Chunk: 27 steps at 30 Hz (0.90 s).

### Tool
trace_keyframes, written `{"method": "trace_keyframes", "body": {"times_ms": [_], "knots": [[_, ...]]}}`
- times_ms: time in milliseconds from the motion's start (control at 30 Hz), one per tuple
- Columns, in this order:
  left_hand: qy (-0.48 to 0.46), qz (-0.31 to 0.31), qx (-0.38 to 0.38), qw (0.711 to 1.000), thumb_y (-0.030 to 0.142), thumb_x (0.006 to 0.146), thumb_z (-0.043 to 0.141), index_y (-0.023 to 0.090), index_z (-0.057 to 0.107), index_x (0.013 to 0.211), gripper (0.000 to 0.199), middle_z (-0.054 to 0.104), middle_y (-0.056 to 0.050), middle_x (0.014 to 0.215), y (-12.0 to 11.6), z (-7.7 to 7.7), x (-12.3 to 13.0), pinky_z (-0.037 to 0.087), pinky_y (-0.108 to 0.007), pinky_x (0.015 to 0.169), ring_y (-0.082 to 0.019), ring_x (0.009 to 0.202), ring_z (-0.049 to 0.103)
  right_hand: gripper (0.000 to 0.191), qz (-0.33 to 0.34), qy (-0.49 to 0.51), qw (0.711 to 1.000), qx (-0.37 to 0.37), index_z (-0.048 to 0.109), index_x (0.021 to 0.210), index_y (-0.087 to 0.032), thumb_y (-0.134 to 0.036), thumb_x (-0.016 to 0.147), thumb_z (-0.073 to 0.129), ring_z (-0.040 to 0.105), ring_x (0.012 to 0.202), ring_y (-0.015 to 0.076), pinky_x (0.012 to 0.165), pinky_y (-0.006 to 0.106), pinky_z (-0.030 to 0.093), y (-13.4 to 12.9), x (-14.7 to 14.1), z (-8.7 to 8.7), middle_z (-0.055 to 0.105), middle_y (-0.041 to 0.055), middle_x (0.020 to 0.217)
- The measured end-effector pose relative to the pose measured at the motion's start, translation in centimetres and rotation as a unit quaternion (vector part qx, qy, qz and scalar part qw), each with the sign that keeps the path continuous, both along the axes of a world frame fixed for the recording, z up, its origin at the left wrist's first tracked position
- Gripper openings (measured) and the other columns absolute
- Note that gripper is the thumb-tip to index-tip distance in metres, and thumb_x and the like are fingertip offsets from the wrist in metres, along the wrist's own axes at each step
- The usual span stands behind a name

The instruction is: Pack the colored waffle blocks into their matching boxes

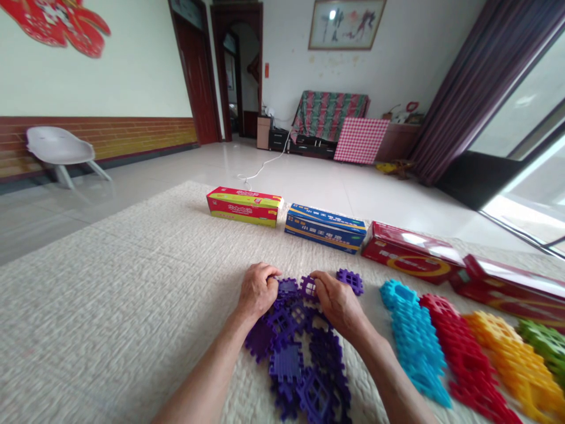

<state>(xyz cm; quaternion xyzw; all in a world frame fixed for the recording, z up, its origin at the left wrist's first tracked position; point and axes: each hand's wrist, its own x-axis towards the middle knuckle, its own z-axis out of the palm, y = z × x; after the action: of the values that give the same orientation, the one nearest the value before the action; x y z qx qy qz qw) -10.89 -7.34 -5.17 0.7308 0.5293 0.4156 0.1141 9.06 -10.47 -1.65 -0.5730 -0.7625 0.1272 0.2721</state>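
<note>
My left hand [258, 292] is closed, its fingertips pinching a purple plastic building block [288, 287] with toothed edges. Thumb and fingers of my right hand [339, 301] grip another purple block, a window-shaped one [308, 287]. The two held blocks are side by side, close together. Below and between my wrists lies a loose pile of purple blocks [286, 360], some solid, some with window grids. One more purple block [350, 281] lies flat just beyond my right hand.
Rows of blue [417, 341], red [472, 359], yellow [521, 365] and green blocks [545, 347] lie to the right. Behind stand a red-and-yellow box [245, 207], a blue box [325, 228] and dark red boxes [412, 252]. All rest on a cream quilted mat [132, 282].
</note>
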Motion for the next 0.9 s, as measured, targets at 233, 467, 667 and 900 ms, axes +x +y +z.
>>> {"method": "trace_keyframes", "body": {"times_ms": [233, 467, 667, 900], "knots": [[0.003, 0.0, -0.001, 1.0, 0.0, 0.067, 0.046, 0.018, 0.07, 0.077, 0.032, 0.072, -0.004, 0.083, 0.0, 0.1, 0.0, 0.049, -0.033, 0.084, -0.02, 0.085, 0.064, 0.035, 0.027, -0.016, 0.999, 0.01, 0.058, 0.114, -0.017, -0.018, 0.079, 0.054, 0.058, 0.108, 0.0242, 0.092, 0.036, 0.045, 0.1, 0.1, -0.8, 0.062, 0.0114, 0.117], [0.004, -0.005, -0.001, 1.0, 0.002, 0.068, 0.046, 0.018, 0.07, 0.078, 0.031, 0.073, -0.004, 0.084, 0.1, 0.0, -0.1, 0.049, -0.033, 0.084, -0.02, 0.086, 0.064, 0.036, 0.053, -0.028, 0.998, 0.006, 0.062, 0.108, -0.017, -0.012, 0.073, 0.057, 0.058, 0.104, 0.0234, 0.091, 0.037, 0.046, 0.0, 0.3, -1.2, 0.065, 0.0097, 0.111], [0.004, -0.01, 0.0, 1.0, 0.003, 0.068, 0.045, 0.019, 0.07, 0.078, 0.031, 0.073, -0.004, 0.085, 0.2, -0.2, -0.1, 0.049, -0.035, 0.085, -0.021, 0.086, 0.064, 0.037, 0.012, -0.035, 0.998, 0.046, 0.058, 0.115, -0.017, -0.017, 0.078, 0.055, 0.055, 0.109, 0.0232, 0.095, 0.037, 0.044, -0.1, 1.3, 0.4, 0.061, 0.0099, 0.116], [0.005, -0.012, -0.002, 1.0, 0.004, 0.068, 0.044, 0.019, 0.07, 0.078, 0.031, 0.072, -0.004, 0.084, 0.1, -0.2, -0.1, 0.049, -0.035, 0.084, -0.02, 0.086, 0.064, 0.038, -0.11, -0.078, 0.987, 0.084, 0.062, 0.11, -0.011, -0.015, 0.073, 0.053, 0.056, 0.106, 0.0313, 0.095, 0.047, 0.044, 0.7, 5.5, 0.5, 0.062, 0.0165, 0.111]]}}
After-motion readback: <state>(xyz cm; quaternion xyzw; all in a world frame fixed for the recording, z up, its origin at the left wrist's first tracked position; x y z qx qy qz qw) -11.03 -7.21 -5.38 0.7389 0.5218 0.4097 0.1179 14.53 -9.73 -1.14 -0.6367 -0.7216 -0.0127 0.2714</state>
